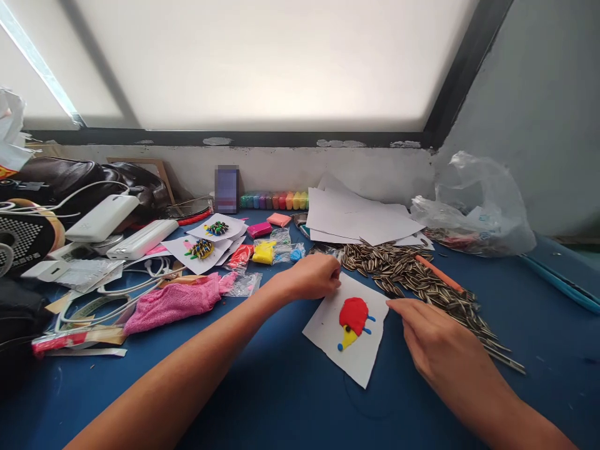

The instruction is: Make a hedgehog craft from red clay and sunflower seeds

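Note:
A white sheet of paper (323, 328) lies at an angle on the blue tabletop. On it is a modelling-clay hedgehog (354, 315) with a red body, a yellow snout, a blue nose and small blue legs. My left hand (315, 276) is closed at the paper's upper left edge, knuckles up; whatever its fingers hold is hidden. My right hand (438, 340) stretches its fingers to the paper's right corner, and the fingertips seem to touch the edge. Behind both hands spreads a heap of striped sunflower seeds (403, 269).
An orange stick-like tool (439, 274) lies among the seeds. Packets of clay, such as a yellow one (264, 252), sit behind my left arm. Finished seed-covered figures (200, 249), a pink cloth (178, 303), cables and power banks crowd the left. A plastic bag (482, 209) stands back right.

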`<state>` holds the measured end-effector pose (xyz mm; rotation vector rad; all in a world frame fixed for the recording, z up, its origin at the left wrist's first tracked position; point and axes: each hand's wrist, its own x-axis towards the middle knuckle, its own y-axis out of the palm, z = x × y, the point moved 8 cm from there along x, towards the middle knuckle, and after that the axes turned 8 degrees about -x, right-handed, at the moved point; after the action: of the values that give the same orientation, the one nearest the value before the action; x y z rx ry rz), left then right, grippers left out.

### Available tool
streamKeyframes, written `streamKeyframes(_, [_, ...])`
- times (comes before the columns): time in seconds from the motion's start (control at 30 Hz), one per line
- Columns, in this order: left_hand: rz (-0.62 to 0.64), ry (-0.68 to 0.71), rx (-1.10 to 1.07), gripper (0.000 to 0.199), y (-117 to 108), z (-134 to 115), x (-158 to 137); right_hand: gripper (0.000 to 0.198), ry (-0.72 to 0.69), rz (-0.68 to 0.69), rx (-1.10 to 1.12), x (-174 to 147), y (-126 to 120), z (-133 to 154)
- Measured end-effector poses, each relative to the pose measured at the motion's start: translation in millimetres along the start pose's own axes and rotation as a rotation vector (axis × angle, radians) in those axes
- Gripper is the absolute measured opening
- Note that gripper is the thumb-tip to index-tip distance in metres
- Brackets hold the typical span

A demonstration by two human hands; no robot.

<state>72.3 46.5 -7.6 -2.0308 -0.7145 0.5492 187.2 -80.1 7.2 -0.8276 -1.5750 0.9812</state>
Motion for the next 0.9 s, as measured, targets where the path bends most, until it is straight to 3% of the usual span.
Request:
streamKeyframes(0.23, [0.067,-0.045,0.037,0.006,1,-7,-6,0.043,-0.024,-0.024,-0.097,-2,6,-1])
streamKeyframes(0.37, [0.066,-0.04,0.066,0.015,1,-10,-7,0.044,-0.054,0.011,-0.075,0,7,3])
streamKeyframes(0.47, [0.049,-0.052,0.096,0.022,1,-9,-8,0.042,-0.065,0.021,-0.029,2,3,5])
streamKeyframes(0.73, [-0.054,0.003,0.109,0.017,12,-13,0,0.043,-0.002,0.029,-0.092,1,7,-3])
streamKeyframes(0.9, [-0.068,0.045,0.051,0.019,13,-12,2,0.039,0.015,0.045,0.06,5,3,-3])
